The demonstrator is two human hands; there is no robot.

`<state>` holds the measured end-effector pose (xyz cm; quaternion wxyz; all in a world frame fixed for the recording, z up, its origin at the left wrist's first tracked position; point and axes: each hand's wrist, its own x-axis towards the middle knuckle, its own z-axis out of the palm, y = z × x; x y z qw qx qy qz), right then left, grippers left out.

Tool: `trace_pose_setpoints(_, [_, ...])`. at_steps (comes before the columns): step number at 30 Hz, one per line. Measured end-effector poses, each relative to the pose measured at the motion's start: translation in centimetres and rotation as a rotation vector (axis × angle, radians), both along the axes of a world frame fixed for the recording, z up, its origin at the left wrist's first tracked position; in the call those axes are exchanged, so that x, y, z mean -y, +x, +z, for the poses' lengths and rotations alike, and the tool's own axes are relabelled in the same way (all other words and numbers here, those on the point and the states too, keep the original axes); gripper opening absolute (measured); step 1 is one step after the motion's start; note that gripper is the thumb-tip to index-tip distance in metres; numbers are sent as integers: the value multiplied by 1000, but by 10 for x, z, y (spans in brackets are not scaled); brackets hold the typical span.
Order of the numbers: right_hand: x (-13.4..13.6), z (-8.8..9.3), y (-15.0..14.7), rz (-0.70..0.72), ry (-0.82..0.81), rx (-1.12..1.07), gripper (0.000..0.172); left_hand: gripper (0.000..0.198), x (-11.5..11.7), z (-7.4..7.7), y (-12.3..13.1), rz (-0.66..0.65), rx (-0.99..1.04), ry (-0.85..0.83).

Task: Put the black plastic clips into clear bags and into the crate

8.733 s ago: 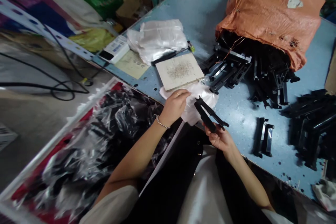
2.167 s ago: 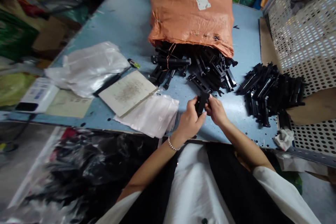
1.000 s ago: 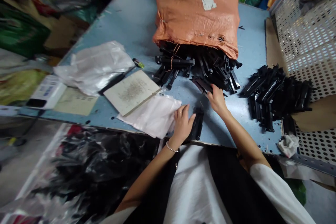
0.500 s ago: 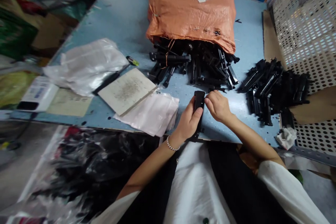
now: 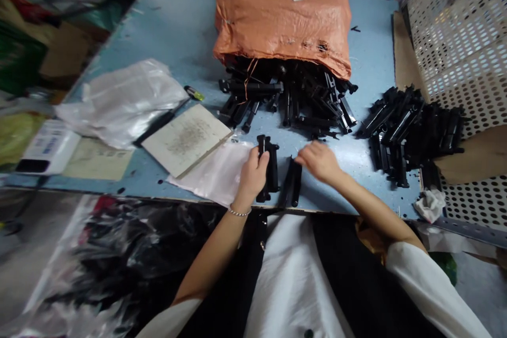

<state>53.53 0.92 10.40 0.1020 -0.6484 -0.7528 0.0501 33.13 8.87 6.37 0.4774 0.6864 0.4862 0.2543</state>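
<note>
My left hand (image 5: 252, 179) rests over a black plastic part (image 5: 271, 169) on the blue table (image 5: 186, 47), its fingers against the part's left side. A second black part (image 5: 292, 182) lies lengthwise just to the right, between my hands. My right hand (image 5: 319, 162) hovers next to that second part, fingers extended and holding nothing. Above them, a heap of similar black parts (image 5: 287, 97) spills from the mouth of an orange woven sack (image 5: 281, 16).
A second black heap (image 5: 412, 134) sits at the right, before a perforated metal panel (image 5: 463, 26). To the left lie a white plastic sheet (image 5: 209, 166), a dusty board (image 5: 186, 140) and crumpled clear plastic (image 5: 122, 103). Bagged black goods (image 5: 119, 259) fill a bin below the table edge.
My left hand has moved left with a black part. A second part now lies separately on the table, and my right hand has drawn apart from the left.
</note>
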Motion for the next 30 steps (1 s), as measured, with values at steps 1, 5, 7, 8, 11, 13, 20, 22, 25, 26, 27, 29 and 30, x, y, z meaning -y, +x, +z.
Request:
trace_pose_setpoints(1, [-13,1,13,-118,38,47,35,31,2,-7,-3,-16,-111,55])
trace_pose_setpoints(5, [-50,7,49,-386,-1,157,42,31,20,-23,-2,-77,-354,272])
trace_pose_setpoints(7, [-48,11,47,-419,-25,114,39,39,27,-20,5,-42,-309,314])
trace_pose_setpoints(8, [-41,13,41,-416,-14,55,38,46,29,-15,9,-35,-237,309])
trace_pose_setpoints(11, [-11,21,12,-280,36,-212,35,66,30,10,23,-78,109,181])
trace_pose_setpoints(13, [8,27,-3,-177,75,-333,35,67,29,29,31,-110,297,36])
trace_pose_setpoints(20, [8,33,4,-70,117,-102,46,46,37,56,35,-167,346,-183])
trace_pose_setpoints(22, [2,29,4,-115,41,-143,49,45,36,54,33,-139,326,-158])
trace_pose_setpoints(25, [6,23,-8,-152,-62,-259,53,45,26,49,30,-45,299,-86])
trace_pose_setpoints(26, [11,21,-15,-91,-79,-266,52,45,22,48,29,0,287,-70])
trace_pose_setpoints(27, [17,18,-24,-4,-81,-251,51,45,18,47,28,45,273,-57])
trace_pose_setpoints(29, [29,13,-42,140,-62,-182,48,46,13,45,26,98,259,-35])
trace_pose_setpoints(30, [34,10,-50,163,-61,-152,46,47,11,43,25,100,261,-23])
